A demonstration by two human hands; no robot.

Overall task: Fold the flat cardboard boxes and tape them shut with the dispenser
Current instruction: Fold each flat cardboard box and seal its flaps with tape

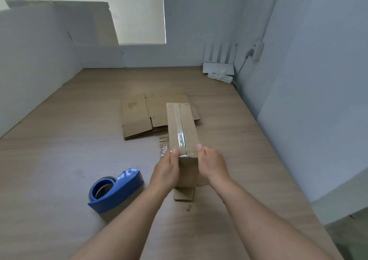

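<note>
Box (182, 128) folded, narrow face up, with a strip of clear tape (180, 132) running along its top seam. Your left hand (165, 170) grips its near left side, thumb pressed on the tape's end. Your right hand (213, 166) grips the near right side, thumb on the top edge. Blue dispenser (117, 188) lies on the table (59, 160), left of your left forearm and apart from the box. Flat cardboard (139, 118) lies beyond, partly behind the box. Tape scraps (163, 146) lie just left of the box.
</note>
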